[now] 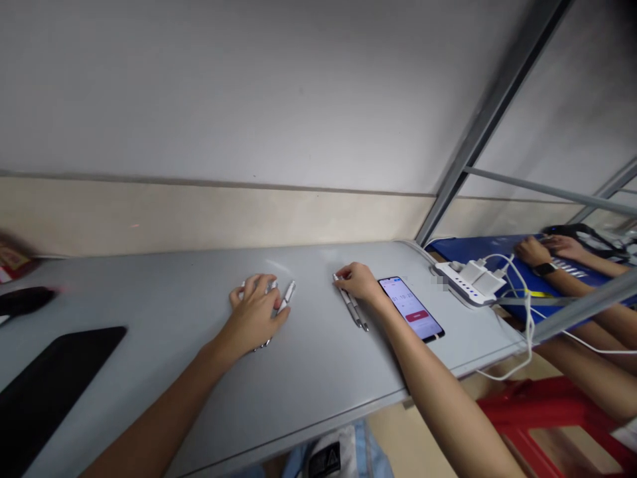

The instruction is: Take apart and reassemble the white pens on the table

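The fingers (263,283) of the left hand (253,315) arch apart over a cluster of white-and-silver pens (287,293) on the grey desk (308,372), one pen angling out beside the thumb and metal tips peeping from under the palm. The hand hides the contact, so I cannot tell whether it grips them or only covers them. The left forearm (169,395) slants in from the lower left, palm down, wrist low.

Slightly farther, the right hand (359,282) bends down with thumb and forefinger drawn together at the far ends of two pens (352,309) lying side by side; how firmly they pinch is not clear. The right forearm (435,382) reaches in from the lower right, just beside a lit phone (412,309).

The pens should be light and stiff, hardly fragile, but their smooth round barrels look apt to roll or slip. Mid-barrel, between thumb and forefinger, seems the steadiest hold; an end grip would likely let the tips swing.

Beyond the phone sits a power strip (462,287), then a co-worker's hand (533,253).
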Tool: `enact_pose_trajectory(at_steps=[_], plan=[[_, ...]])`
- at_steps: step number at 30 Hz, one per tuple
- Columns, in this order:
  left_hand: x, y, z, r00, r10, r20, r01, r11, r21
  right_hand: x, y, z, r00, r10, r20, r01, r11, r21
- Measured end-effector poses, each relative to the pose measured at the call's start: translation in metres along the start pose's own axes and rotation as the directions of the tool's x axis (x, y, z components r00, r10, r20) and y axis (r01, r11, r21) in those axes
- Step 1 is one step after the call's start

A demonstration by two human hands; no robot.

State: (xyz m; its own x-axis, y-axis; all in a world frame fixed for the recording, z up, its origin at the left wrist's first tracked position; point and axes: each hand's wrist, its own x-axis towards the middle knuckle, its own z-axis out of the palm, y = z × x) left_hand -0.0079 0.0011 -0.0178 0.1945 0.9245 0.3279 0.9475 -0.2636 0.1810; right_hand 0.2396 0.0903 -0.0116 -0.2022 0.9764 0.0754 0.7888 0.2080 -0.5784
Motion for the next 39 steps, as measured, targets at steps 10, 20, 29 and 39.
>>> enact_pose_trajectory(at_steps=[10,20,29,39], plan=[[0.003,0.006,-0.001,0.995,-0.052,-0.083,0.041,0.992,-0.122,-0.004,-0.004,-0.004,0.997,0.061,-0.049,-0.062,0.998,-0.026],[0.007,0.014,-0.023,0.992,-0.081,-0.092,0.036,0.908,-0.417,-0.005,-0.006,-0.002,0.964,-0.110,-0.243,0.123,0.992,0.037],[0.006,0.007,-0.013,0.995,0.057,-0.083,-0.079,0.951,-0.298,-0.024,-0.036,-0.006,0.919,-0.393,-0.038,0.359,0.790,0.497],[0.007,0.005,-0.017,0.986,0.146,-0.074,-0.157,0.974,-0.164,-0.025,-0.037,0.006,0.939,-0.336,0.079,0.244,0.807,0.537]])
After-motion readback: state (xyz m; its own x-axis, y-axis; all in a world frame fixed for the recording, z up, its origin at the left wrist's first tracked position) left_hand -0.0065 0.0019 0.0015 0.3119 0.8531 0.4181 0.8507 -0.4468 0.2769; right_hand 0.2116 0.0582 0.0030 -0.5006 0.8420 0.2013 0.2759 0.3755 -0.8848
